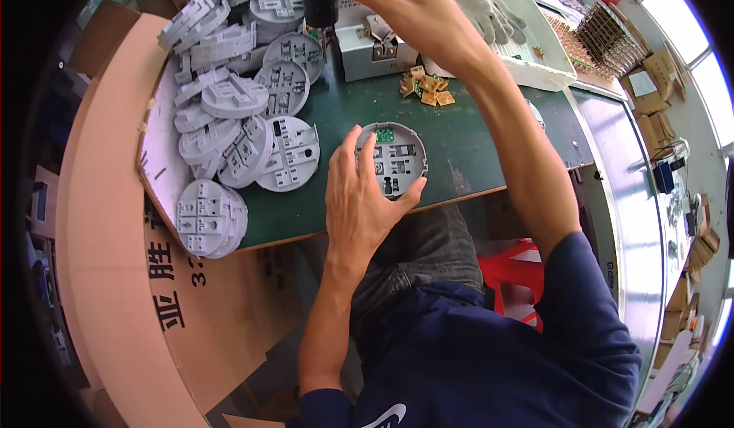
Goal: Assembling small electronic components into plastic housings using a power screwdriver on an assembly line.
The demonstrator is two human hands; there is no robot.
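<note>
Round grey housing (399, 166) lies on the green bench (466, 157) near its front edge, grasped at the rim by the left hand (359, 199): fingers along its left side, some reaching over the inside, thumb at the lower right. The hand hides its left part. One small green circuit board (384, 134) sits inside, near the top, partly behind a fingertip.

The right hand (413, 8) is blurred and cut off by the upper edge; its fingertips meet a black cylindrical tool (319, 0), also cut off, and whether they close around it I cannot tell. Behind that wrist, one white box (368, 63) is partly covered; its front bears small print, too fine to make out.

Beside it lies a heap of small tan boards (428, 88), overlapping too much for an exact count. One white tray (547, 76) holds pale gloves (485, 15), bunched so that their number is unclear. More than ten grey housings (229, 95) are piled at the left, many half buried.

Large dark characters mark the cardboard (218, 306) below, and one white curved emblem shows on the navy shirt (489, 359). One red stool (512, 271) is partly hidden under the bench.
</note>
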